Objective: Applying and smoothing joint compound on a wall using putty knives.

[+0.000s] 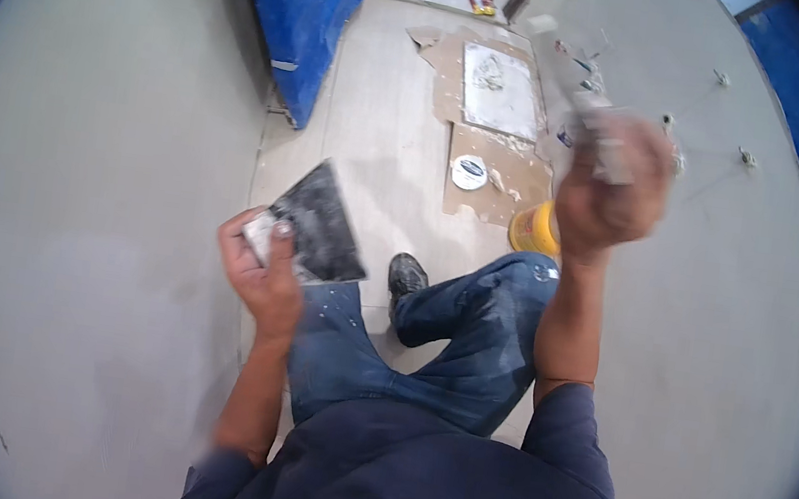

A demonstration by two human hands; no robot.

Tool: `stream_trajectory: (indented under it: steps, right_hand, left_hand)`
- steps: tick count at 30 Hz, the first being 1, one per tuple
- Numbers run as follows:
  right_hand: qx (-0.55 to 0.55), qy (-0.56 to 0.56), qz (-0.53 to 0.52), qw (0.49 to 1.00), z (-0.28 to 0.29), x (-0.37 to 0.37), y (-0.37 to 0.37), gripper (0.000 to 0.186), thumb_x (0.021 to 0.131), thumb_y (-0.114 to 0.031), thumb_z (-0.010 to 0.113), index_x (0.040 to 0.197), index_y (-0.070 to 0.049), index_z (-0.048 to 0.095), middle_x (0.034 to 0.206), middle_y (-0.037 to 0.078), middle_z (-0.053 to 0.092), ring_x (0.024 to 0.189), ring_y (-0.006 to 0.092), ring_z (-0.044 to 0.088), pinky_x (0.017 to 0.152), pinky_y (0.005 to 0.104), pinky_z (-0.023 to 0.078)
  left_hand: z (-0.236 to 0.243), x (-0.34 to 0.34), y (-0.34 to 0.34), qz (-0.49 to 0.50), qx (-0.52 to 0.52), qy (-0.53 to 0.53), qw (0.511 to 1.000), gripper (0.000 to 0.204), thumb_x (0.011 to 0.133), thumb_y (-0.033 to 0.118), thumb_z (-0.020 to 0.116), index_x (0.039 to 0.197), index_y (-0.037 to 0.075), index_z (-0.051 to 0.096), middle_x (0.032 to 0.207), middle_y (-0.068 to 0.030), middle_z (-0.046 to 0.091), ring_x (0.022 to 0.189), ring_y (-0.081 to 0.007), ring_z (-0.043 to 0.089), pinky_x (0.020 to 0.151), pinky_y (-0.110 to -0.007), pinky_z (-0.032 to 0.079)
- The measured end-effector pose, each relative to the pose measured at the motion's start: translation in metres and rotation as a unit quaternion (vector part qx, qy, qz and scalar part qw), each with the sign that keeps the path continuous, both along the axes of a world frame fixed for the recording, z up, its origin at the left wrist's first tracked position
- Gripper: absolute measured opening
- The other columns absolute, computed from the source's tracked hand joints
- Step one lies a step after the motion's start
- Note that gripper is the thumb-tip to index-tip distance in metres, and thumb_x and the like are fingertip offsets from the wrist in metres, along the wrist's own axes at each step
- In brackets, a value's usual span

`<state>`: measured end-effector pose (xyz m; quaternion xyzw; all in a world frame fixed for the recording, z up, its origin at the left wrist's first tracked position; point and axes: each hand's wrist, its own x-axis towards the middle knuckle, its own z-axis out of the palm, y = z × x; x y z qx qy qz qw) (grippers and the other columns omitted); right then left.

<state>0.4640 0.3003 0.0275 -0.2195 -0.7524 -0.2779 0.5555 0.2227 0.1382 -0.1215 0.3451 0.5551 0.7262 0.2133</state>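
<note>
My left hand point(265, 272) is closed round the whitish handle of a wide putty knife point(322, 224). Its dark, flared blade is smeared with white and sits above my left thigh. My right hand point(624, 193) is raised in front of the right wall, fingers wrapped round the pale handle of a second tool point(594, 114). That tool is blurred by motion and seen nearly edge-on; it looks like another putty knife, with its far end toward the wall. Whether it touches the wall I cannot tell.
A yellow bucket point(531, 229) stands beside my knee. Past it, brown cardboard point(448, 84) carries a white board point(500, 96) with putty and a round white lid point(470, 172). Blue sheeting point(304, 15) hangs at the far left. Wires stick out of the right wall point(717, 291).
</note>
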Motion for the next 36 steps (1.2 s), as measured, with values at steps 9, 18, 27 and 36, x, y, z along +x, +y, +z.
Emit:
stream_trajectory:
  steps: [9, 18, 27, 36]
  right_hand:
    - [-0.151, 0.128, -0.296, 0.934, -0.200, 0.152, 0.106, 0.023, 0.091, -0.016, 0.063, 0.103, 0.004, 0.064, 0.097, 0.024, 0.069, 0.085, 0.0372, 0.067, 0.077, 0.0452, 0.052]
    - [-0.531, 0.204, -0.316, 0.759, -0.439, 0.204, 0.009, 0.037, 0.088, -0.020, 0.066, 0.121, -0.002, 0.063, 0.104, 0.027, 0.068, 0.099, 0.0444, 0.065, 0.085, 0.0486, 0.050]
    - [-0.609, 0.343, -0.291, 0.654, -0.485, 0.237, 0.075, 0.023, 0.092, -0.015, 0.064, 0.110, 0.000, 0.067, 0.098, 0.015, 0.072, 0.089, 0.0300, 0.071, 0.078, 0.0385, 0.054]
    - [-0.705, 0.607, 0.028, 0.367, -0.523, 0.236, 0.257, 0.030, 0.091, -0.008, 0.062, 0.119, -0.001, 0.061, 0.098, 0.008, 0.069, 0.082, 0.0210, 0.068, 0.071, 0.0372, 0.057]
  left_hand:
    - [-0.048, -0.032, -0.032, 0.014, -0.066, -0.088, 0.994, 0.023, 0.097, 0.011, 0.062, 0.115, 0.000, 0.051, 0.096, -0.0027, 0.056, 0.084, -0.0080, 0.052, 0.078, -0.022, 0.044]
    - [-0.051, -0.074, -0.100, 0.145, -0.134, 0.010, 0.980, 0.030, 0.096, 0.010, 0.061, 0.123, -0.001, 0.051, 0.106, -0.0072, 0.057, 0.095, -0.0146, 0.055, 0.088, -0.029, 0.048]
    - [-0.098, -0.088, -0.125, 0.199, -0.182, -0.002, 0.963, 0.025, 0.096, 0.014, 0.060, 0.117, 0.001, 0.052, 0.107, -0.0090, 0.057, 0.098, -0.0186, 0.056, 0.086, -0.034, 0.049]
    - [-0.094, -0.046, -0.065, 0.221, -0.279, -0.186, 0.916, 0.024, 0.096, 0.015, 0.056, 0.116, 0.003, 0.053, 0.108, -0.0090, 0.060, 0.099, -0.0207, 0.059, 0.088, -0.037, 0.049]
